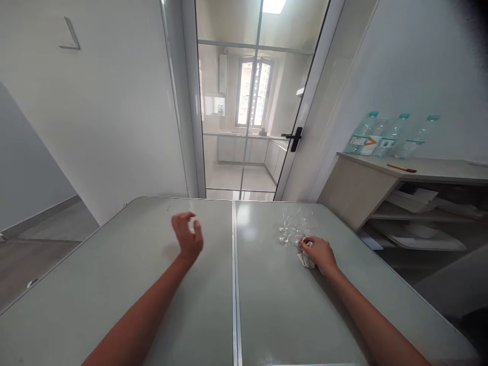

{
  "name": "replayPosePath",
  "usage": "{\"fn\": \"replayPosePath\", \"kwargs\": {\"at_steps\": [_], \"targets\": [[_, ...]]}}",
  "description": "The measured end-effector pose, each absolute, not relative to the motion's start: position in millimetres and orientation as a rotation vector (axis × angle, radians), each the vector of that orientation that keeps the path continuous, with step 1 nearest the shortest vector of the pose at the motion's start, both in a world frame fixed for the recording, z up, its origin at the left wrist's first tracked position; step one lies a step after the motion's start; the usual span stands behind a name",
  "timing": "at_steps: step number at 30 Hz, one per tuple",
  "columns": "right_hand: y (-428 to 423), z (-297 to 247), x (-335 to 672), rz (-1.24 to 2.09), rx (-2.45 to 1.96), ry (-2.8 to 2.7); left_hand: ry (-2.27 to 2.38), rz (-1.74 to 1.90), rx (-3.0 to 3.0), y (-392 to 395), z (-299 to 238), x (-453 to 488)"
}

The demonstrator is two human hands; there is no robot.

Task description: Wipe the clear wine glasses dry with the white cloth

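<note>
My left hand [187,237] is raised over the left half of the table. Its fingers are curled but apart from the thumb, and a small glint shows in the gap; I see no clear object there. On the right half, my right hand [318,252] has its fingers closed on a whitish cloth [306,261], partly hidden under the hand. Right by those fingertips is a cluster of clear stemmed glasses [288,231]. Their thin outlines overlap, so where each one begins is hard to tell.
The pale table [198,315] has a metal seam [235,284] down its middle. Right of it, a shelf unit [362,188] bears several plastic bottles [389,140] and a brush [401,168]. Beyond the far edge stands a glass door [246,173] with a black handle [294,138].
</note>
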State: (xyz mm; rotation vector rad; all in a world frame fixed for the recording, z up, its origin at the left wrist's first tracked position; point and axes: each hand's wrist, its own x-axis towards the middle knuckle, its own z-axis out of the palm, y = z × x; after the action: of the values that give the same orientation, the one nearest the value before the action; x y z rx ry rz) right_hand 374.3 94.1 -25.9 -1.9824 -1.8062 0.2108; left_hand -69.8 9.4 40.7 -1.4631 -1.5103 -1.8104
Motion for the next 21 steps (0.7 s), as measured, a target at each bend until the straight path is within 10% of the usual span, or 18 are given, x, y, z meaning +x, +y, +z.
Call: {"fn": "replayPosePath", "kwargs": {"at_steps": [21], "targets": [[32, 13, 393, 0.557, -1.93, -2.164, -2.355, -2.283, -0.959, 30, -31, -177]]}}
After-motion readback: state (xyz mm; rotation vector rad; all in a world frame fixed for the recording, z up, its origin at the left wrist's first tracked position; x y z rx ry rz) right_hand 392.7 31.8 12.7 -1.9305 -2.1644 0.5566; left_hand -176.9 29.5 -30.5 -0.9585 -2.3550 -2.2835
